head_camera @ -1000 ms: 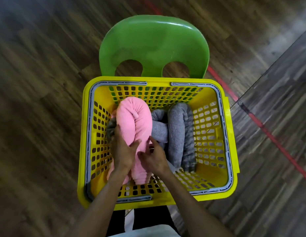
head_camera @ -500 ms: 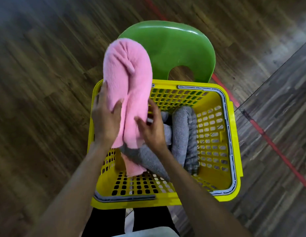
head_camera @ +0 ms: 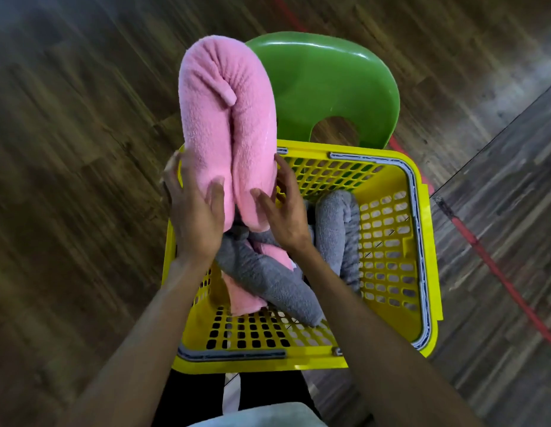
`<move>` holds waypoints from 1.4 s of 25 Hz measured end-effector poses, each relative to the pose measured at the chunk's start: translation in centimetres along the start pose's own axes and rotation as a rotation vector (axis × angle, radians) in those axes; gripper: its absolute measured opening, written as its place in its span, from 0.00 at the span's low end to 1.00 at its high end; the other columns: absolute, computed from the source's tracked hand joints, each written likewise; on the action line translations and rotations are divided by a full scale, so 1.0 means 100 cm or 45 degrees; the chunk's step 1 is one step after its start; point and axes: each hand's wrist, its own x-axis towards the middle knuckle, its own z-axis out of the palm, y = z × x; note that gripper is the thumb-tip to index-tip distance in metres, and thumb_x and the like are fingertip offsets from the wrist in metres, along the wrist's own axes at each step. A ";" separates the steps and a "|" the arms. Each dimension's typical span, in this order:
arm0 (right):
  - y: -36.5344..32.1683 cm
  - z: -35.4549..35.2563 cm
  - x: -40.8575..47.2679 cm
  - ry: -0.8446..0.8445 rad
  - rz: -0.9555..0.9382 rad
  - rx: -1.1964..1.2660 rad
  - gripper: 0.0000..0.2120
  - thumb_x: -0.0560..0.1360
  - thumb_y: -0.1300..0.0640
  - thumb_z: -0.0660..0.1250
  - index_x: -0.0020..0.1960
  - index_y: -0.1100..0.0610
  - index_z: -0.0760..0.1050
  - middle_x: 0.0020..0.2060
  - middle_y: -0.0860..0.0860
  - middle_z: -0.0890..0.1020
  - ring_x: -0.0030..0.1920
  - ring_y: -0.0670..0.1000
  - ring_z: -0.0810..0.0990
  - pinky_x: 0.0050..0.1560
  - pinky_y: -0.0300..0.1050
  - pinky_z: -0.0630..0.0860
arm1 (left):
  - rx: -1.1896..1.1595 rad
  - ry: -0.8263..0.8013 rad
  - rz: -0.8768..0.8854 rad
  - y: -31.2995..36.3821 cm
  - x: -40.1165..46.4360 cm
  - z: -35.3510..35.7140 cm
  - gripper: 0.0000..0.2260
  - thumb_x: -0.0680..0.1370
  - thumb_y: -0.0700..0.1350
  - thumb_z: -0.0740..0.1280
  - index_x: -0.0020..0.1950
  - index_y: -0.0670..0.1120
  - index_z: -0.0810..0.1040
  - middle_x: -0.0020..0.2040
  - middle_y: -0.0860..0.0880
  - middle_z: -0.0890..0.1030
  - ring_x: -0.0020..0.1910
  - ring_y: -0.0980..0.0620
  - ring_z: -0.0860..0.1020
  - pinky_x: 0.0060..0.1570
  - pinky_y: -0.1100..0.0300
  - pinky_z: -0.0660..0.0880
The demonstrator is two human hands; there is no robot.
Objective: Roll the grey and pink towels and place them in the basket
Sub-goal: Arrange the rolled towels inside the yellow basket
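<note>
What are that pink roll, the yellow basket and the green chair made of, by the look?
The pink towel looks like soft terry or fleece: nubbly, matt pile that bends under the hands. The yellow basket looks like moulded plastic: smooth, with gridded holes and a grey rim strip. The green chair also seems plastic: glossy, with bright highlights.

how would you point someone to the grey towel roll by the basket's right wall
Find the yellow basket in front of the green chair. Inside, along the right wall, a grey towel roll lies bent in an arch. Unlike the pink towel that both hands hold up above the rim, and the loose grey towel lying slantwise beneath it, this one is tidy and untouched.
</note>
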 end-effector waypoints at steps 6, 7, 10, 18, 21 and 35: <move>0.029 -0.025 -0.034 0.097 0.093 -0.095 0.31 0.79 0.51 0.66 0.78 0.53 0.57 0.74 0.50 0.67 0.73 0.45 0.66 0.71 0.48 0.67 | -0.149 -0.130 -0.242 0.006 -0.110 0.015 0.19 0.79 0.46 0.66 0.68 0.45 0.68 0.65 0.43 0.68 0.65 0.43 0.68 0.63 0.43 0.69; 0.039 -0.032 -0.043 0.105 0.132 -0.127 0.30 0.80 0.51 0.65 0.78 0.54 0.58 0.73 0.51 0.68 0.72 0.46 0.68 0.70 0.47 0.69 | -0.193 -0.183 -0.366 0.003 -0.123 0.023 0.19 0.78 0.47 0.66 0.67 0.46 0.68 0.64 0.44 0.67 0.64 0.44 0.68 0.62 0.43 0.70; 0.076 -0.055 -0.058 -0.054 0.216 -0.498 0.26 0.80 0.54 0.65 0.74 0.60 0.64 0.69 0.57 0.70 0.69 0.54 0.70 0.69 0.54 0.69 | -0.285 -0.291 -0.946 0.000 -0.148 0.051 0.31 0.74 0.54 0.70 0.71 0.46 0.62 0.68 0.42 0.64 0.68 0.44 0.65 0.63 0.42 0.71; 0.129 -0.074 -0.026 -0.558 0.201 -1.230 0.36 0.77 0.46 0.65 0.78 0.57 0.54 0.71 0.57 0.67 0.72 0.61 0.62 0.69 0.55 0.62 | -0.199 -0.173 -1.422 0.014 -0.147 0.116 0.48 0.71 0.46 0.75 0.78 0.46 0.43 0.72 0.33 0.61 0.69 0.30 0.62 0.66 0.41 0.65; 0.123 -0.066 -0.024 -0.442 0.137 -1.310 0.21 0.79 0.47 0.61 0.68 0.56 0.68 0.61 0.56 0.75 0.64 0.59 0.68 0.60 0.54 0.64 | -0.194 -0.143 -1.270 0.011 -0.150 0.116 0.42 0.73 0.40 0.73 0.78 0.43 0.49 0.71 0.35 0.65 0.69 0.34 0.65 0.67 0.46 0.64; 0.043 -0.133 -0.112 -0.077 0.079 -0.619 0.12 0.79 0.45 0.64 0.50 0.54 0.76 0.43 0.47 0.81 0.42 0.46 0.78 0.39 0.42 0.69 | -0.363 -0.331 -0.655 0.063 -0.169 0.044 0.36 0.72 0.45 0.74 0.75 0.49 0.60 0.72 0.48 0.68 0.70 0.49 0.69 0.67 0.48 0.70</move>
